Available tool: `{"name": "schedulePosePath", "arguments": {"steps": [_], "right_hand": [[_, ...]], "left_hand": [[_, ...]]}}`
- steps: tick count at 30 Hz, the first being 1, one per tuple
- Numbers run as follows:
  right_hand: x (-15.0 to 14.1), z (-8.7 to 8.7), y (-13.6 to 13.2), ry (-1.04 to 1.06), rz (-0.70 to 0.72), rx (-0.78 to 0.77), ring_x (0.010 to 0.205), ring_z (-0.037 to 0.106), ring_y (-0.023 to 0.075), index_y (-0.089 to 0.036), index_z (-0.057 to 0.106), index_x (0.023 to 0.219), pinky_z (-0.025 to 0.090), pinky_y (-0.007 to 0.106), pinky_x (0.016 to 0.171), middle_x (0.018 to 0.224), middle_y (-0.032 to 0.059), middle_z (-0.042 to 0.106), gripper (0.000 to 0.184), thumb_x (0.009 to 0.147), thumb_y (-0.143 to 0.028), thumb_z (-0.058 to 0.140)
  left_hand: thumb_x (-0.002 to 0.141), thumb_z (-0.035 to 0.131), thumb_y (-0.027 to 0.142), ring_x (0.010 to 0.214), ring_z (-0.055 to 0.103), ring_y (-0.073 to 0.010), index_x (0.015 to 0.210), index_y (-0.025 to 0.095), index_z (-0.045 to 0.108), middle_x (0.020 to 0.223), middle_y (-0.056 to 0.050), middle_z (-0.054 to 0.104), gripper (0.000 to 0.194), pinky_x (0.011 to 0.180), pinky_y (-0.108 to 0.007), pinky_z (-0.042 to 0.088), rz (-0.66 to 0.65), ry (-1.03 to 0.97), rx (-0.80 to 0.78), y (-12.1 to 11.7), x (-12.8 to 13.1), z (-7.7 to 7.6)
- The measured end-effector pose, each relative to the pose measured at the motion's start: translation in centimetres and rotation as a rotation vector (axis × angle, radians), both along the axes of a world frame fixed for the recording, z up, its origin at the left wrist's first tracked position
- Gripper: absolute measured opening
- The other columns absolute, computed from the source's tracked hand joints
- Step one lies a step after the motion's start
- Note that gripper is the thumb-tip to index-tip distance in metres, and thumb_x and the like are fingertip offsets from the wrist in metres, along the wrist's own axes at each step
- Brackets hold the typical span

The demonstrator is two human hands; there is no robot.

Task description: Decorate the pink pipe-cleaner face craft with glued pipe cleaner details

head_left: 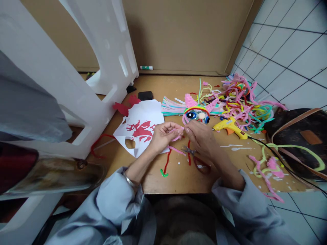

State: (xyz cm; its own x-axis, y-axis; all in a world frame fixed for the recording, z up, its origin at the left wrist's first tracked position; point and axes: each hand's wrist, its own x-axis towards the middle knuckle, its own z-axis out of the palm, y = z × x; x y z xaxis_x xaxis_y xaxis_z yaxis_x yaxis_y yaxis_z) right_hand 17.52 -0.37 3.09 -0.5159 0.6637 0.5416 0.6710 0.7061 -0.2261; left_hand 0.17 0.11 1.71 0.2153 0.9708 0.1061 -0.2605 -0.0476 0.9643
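Note:
My left hand point(166, 135) is closed on a pink pipe cleaner point(176, 138), which bends below its fingers. Fingertip to fingertip with it, my right hand point(201, 136) pinches the same pink strand; its grip is partly hidden. Scissors point(188, 150) with dark red handles lie on the table just under my right hand. A loose pink strand and a red pipe cleaner point(167, 161) with a green tip lie below my left hand. Beyond both hands sits a colourful animal-like figure point(196, 114) with pink ears and googly eyes, made of pipe cleaners.
White paper point(146, 110) with red cut-outs lies left of my hands, a black phone point(145, 96) behind it. Rightward are a yellow glue gun point(231, 127) with its cord, tangled pipe cleaners point(241, 105) and a brown bag point(293, 136). A white plastic frame point(112, 44) stands left.

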Motion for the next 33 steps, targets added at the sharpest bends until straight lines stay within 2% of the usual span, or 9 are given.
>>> {"name": "schedulePosePath", "arguments": {"steps": [5,10,16,22,27,30,33], "right_hand": [[0.0,-0.4,0.1,0.013,0.022,0.03,0.063,0.043,0.0157,-0.021,0.05,0.07,0.028,0.03,0.063,0.067,0.0014,0.053,0.031,0.098,-0.016,0.038],[0.0,-0.6,-0.1,0.078,0.021,-0.032,0.059,0.041,0.0128,-0.02,0.047,0.066,0.024,0.028,0.059,0.063,-0.0012,0.05,0.026,0.092,-0.016,0.045],[-0.5,-0.8,-0.2,0.209,-0.015,-0.101,0.052,0.035,0.0099,-0.022,0.039,0.061,0.023,0.025,0.055,0.056,-0.005,0.041,0.024,0.082,-0.016,0.049],[-0.2,-0.2,-0.4,0.221,-0.008,-0.168,0.052,0.033,0.0095,-0.02,0.044,0.062,0.023,0.026,0.056,0.057,-0.0052,0.042,0.03,0.092,-0.022,0.048],[0.0,0.3,-0.4,0.283,-0.072,-0.132,0.052,0.03,0.0102,-0.022,0.036,0.061,0.022,0.028,0.055,0.055,-0.0053,0.038,0.039,0.098,-0.028,0.045],[0.0,0.3,-0.5,0.316,-0.085,-0.098,0.054,0.034,0.0119,-0.023,0.035,0.065,0.024,0.029,0.056,0.059,-0.0043,0.04,0.035,0.099,-0.026,0.043],[-0.1,0.2,-0.8,0.322,-0.055,-0.104,0.061,0.044,0.0143,-0.023,0.043,0.073,0.031,0.029,0.06,0.067,-0.0015,0.049,0.028,0.1,-0.026,0.04]], "left_hand": [[0.057,0.09,0.05,0.053,0.058,-0.0084,0.068,0.013,0.068,0.058,-0.001,0.067,0.044,0.054,-0.021,0.045,-0.018,0.025,-0.013,0.0,0.0,0.1],[0.057,0.089,0.051,0.051,0.054,-0.0081,0.067,0.013,0.068,0.057,0.0,0.064,0.045,0.052,-0.021,0.042,-0.029,0.052,-0.001,-0.1,0.1,0.0],[0.058,0.089,0.051,0.049,0.047,-0.0059,0.066,0.013,0.069,0.056,0.001,0.062,0.043,0.049,-0.02,0.038,0.018,0.094,0.065,-0.3,0.4,-0.4],[0.06,0.088,0.051,0.051,0.053,-0.0073,0.068,0.013,0.068,0.058,0.0,0.065,0.043,0.05,-0.02,0.041,0.007,0.052,0.048,-0.2,0.4,-0.6],[0.062,0.088,0.048,0.053,0.059,-0.0093,0.071,0.013,0.067,0.06,-0.001,0.067,0.042,0.052,-0.021,0.045,0.015,-0.01,0.018,0.0,0.1,-0.5],[0.06,0.09,0.047,0.049,0.057,-0.0082,0.071,0.014,0.066,0.058,0.001,0.066,0.042,0.051,-0.021,0.045,0.033,-0.065,0.004,0.3,0.0,-0.3],[0.058,0.09,0.047,0.049,0.058,-0.0089,0.071,0.014,0.066,0.059,0.0,0.067,0.043,0.051,-0.022,0.047,0.042,-0.089,-0.013,0.5,0.0,-0.2]]}}
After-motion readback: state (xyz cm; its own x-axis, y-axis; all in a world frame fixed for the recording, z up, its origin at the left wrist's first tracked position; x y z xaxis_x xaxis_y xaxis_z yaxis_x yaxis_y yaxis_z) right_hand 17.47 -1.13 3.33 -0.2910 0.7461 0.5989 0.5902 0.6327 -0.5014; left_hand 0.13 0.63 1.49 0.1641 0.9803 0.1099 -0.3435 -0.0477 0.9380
